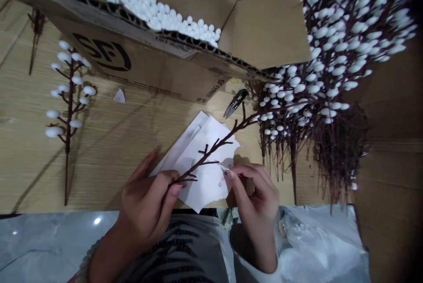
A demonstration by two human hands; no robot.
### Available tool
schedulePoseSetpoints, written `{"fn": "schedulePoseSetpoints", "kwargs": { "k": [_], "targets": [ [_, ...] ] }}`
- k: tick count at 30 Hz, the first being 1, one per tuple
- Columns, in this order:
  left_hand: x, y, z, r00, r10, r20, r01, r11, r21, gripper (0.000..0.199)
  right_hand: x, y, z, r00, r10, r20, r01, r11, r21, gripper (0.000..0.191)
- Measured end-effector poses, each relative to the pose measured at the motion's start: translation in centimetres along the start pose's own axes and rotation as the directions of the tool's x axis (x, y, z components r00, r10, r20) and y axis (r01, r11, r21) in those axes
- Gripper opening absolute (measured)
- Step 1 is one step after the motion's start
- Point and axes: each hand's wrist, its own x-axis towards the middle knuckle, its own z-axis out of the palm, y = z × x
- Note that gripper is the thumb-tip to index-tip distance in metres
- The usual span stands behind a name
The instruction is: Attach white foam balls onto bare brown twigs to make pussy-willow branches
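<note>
Over the front part of the pale yellow wooden worktop (109,164), a thin, dark brown branch with short, knobbly side twigs (216,145) is held up on a slant. Its thick line starts in the left hand (145,199) and runs up and away to the right. The left thumb and finger are pressed closed around its near end. The right hand (256,195) is on the lower right side of the branch, and its thumb and finger are pinched together on a tiny, thin white bit (224,167), too small for me to tell what it is. That bit is just beside the tip of a side twig; I can't tell if they touch.

The branch looks rough and skinny, and its near part has no white balls on it. Its far end goes by a big bunch of brown stems with white egg-shaped berries (337,45), so I can't tell where it stops. Under it lie white paper sheets with torn edges (198,190). Small black snips with silver blades (236,102) lie beyond the papers, near a brown cardboard box (148,60) with loose white balls (158,14) inside.
</note>
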Motion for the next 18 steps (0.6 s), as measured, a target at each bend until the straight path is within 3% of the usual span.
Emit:
{"fn": "schedulePoseSetpoints", "kwargs": {
  "k": [4,18],
  "targets": [
    [0.2,0.1,-0.1,1.0,0.009,0.014,-0.009,1.0,0.0,0.011,-0.1,-0.7,0.2,0.997,-0.069,0.024,0.071,0.995,-0.076,0.011],
    [0.4,0.2,-0.3,1.0,0.009,0.029,-0.009,1.0,-0.003,0.013,-0.9,-1.5,1.1,0.989,-0.076,0.123,0.092,0.987,-0.129,0.01]
  ]
}}
